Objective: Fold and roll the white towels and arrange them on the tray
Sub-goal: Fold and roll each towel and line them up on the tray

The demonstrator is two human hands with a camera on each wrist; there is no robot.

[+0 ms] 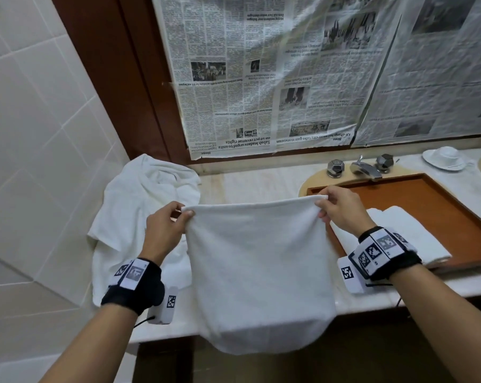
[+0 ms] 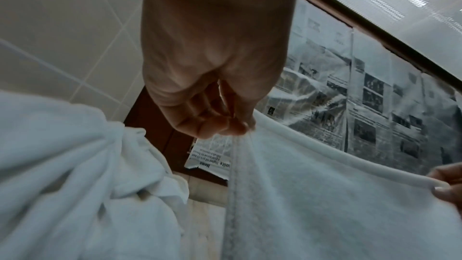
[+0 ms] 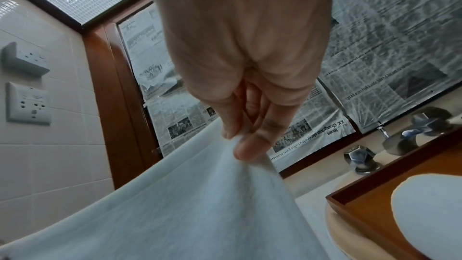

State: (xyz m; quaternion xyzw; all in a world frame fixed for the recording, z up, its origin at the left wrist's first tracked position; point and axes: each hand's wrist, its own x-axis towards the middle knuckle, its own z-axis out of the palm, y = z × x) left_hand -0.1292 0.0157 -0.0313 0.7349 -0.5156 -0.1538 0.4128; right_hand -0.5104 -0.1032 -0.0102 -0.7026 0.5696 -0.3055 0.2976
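Now left hand (image 1: pixel 166 226), right hand (image 1: pixel 340 210) pinch towel (image 1: pixel 258 272) top corners; towel hangs left of tray (image 1: pixel 416 194), right hand nearer.

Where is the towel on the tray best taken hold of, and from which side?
Judging by its pose, the towel on the tray is best taken at its near end, the right hand coming from above on the counter side. It lies flat and long inside the tray, whose raised rim blocks a low sideways reach. Both hands now pinch the hanging towel.
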